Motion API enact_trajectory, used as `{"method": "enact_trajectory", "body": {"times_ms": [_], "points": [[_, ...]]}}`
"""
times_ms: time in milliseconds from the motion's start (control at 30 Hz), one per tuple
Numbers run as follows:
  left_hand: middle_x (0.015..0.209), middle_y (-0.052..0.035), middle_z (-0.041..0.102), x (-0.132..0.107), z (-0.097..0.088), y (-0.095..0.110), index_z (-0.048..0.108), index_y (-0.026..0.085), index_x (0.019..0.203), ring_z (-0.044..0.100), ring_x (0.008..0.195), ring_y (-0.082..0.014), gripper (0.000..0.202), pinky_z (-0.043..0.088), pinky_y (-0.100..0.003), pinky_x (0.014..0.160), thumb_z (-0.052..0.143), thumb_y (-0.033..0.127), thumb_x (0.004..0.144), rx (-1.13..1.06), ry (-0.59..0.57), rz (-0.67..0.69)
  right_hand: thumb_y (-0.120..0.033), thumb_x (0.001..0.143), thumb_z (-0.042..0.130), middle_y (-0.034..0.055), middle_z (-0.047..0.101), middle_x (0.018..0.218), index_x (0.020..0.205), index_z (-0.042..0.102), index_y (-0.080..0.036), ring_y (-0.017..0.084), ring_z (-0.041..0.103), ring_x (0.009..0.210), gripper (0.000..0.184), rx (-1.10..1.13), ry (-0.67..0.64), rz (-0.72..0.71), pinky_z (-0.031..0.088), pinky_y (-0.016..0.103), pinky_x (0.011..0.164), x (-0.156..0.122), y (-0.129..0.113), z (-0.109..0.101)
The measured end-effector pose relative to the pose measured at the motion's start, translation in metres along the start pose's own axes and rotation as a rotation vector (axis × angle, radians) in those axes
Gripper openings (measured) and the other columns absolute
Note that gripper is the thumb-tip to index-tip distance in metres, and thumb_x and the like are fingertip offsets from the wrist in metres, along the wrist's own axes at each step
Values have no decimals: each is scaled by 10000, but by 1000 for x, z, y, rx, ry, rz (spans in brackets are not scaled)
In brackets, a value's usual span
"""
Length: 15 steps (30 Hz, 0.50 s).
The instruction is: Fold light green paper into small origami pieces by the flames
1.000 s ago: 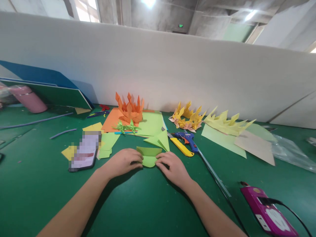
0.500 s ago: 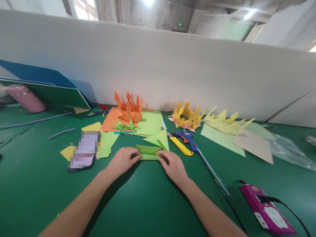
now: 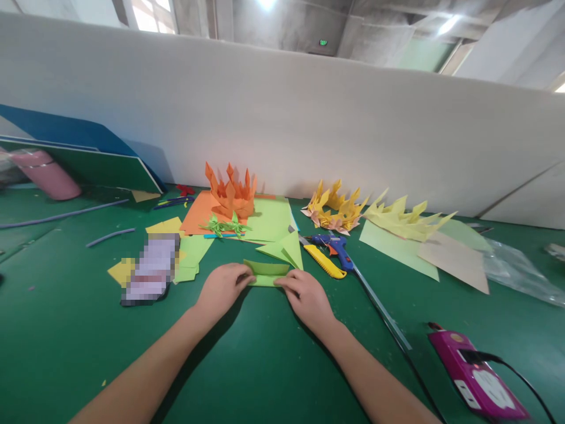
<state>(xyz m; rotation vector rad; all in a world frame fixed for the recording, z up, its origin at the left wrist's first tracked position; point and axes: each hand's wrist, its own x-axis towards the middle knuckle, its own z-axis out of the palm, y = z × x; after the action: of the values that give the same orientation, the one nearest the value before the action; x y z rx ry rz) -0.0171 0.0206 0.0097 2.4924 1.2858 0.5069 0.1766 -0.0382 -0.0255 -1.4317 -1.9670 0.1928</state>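
Note:
A green paper (image 3: 266,274) with a folded-up back flap lies on the table between my two hands. My left hand (image 3: 225,288) pinches its left end between thumb and fingers. At the opposite end, my right hand (image 3: 308,292) grips the paper, its fingertips pressed on the front strip. Just behind the paper rest folded green paper triangles (image 3: 282,247). To the right of these lie a yellow utility knife (image 3: 325,262) and a blue glue gun (image 3: 338,247).
An orange paper crown (image 3: 232,191), a yellow-orange crown (image 3: 335,206) and a pale yellow crown (image 3: 406,218) stand along the white partition (image 3: 282,118). A phone (image 3: 152,268) lies left. A purple power strip (image 3: 477,374) with a black cable sits at the front right.
My right hand's fingertips have slid a little left along the front strip of the green paper. My left hand stays nearly in place at its end.

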Motion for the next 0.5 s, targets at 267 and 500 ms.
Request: {"method": "enact_trajectory", "body": {"times_ms": [267,500], "points": [[695,-25,619,0,0,4,542,189,681,574,675,-186,168,397,-275,618,515,284,816,65,-24,-64,-83,822,456,71,589,775,907,694,-180,193,542,742,271,-63,-26,-18,454,302,667,0,-1,1],[658,7,592,1,3,7,474,197,787,567,628,-171,71,363,-249,569,529,242,794,12,-30,-175,-76,830,466,68,575,774,911,692,-166,178,525,745,257,-87,-55,5,436,278,671,0,-4,-1]]}}
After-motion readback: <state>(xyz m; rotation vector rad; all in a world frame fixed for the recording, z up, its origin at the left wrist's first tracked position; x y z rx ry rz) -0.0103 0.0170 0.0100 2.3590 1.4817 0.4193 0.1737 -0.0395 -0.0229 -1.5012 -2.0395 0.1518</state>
